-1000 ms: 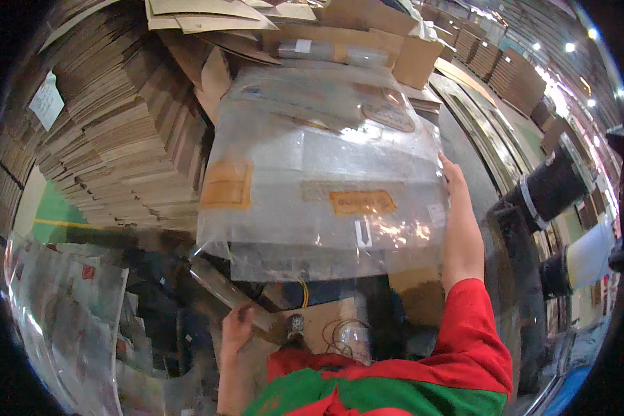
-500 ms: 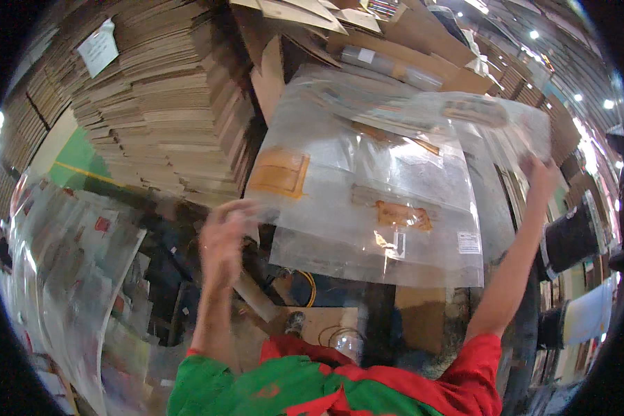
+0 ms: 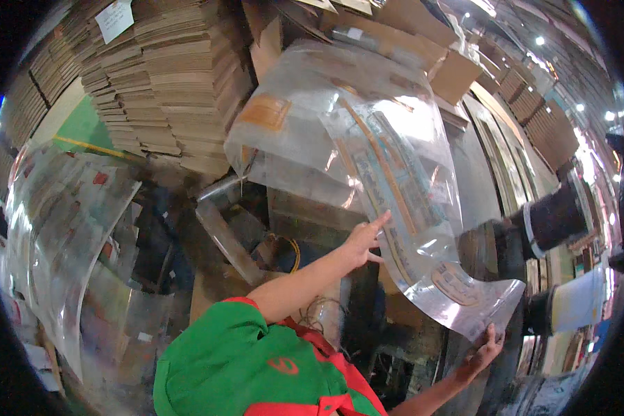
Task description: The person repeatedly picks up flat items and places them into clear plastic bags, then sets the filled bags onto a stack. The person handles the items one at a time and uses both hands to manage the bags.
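Right hand (image 3: pixel 485 351) pinches curling, glossy plastic sheet (image 3: pixel 430 265); left hand (image 3: pixel 362 243) touches it, grip unclear

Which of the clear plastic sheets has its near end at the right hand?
The curled sheet at centre right: its near end bends up at the right hand. The sheets at far left have neither hand on them.

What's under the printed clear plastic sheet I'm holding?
More clear plastic sheeting, with an orange patch, shows beyond the left edge of your printed sheet and seems to continue beneath its far end. Anything deeper there is covered.
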`<state>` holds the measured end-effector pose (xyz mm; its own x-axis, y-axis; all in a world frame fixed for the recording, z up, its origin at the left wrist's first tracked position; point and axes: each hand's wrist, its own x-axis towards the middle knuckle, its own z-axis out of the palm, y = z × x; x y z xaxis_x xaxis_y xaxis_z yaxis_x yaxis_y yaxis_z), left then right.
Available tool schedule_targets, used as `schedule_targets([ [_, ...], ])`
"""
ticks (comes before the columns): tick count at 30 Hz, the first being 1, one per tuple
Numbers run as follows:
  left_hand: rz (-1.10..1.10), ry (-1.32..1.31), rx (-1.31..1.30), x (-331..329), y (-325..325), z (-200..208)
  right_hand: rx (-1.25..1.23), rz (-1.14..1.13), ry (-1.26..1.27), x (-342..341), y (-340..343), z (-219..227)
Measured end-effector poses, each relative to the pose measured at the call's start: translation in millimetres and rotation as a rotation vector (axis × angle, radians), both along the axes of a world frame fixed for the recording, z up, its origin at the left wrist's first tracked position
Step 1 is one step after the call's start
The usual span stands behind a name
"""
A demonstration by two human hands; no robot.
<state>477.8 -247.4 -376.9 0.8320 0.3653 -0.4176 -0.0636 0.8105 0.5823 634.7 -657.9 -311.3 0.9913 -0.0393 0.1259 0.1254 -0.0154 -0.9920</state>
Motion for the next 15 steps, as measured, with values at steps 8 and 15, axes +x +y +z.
schedule_targets([
  [8, 0.217, -0.006, 0.233, 42.5, 0.7, -33.9, 0.203, 0.009, 0.106, -56.6, -51.0, -43.4],
  [15, 0.469, 0.286, 0.838, 1.2, -3.7, 22.9, -0.028, 0.491, 0.402, -83.5, -53.2, -132.7],
])
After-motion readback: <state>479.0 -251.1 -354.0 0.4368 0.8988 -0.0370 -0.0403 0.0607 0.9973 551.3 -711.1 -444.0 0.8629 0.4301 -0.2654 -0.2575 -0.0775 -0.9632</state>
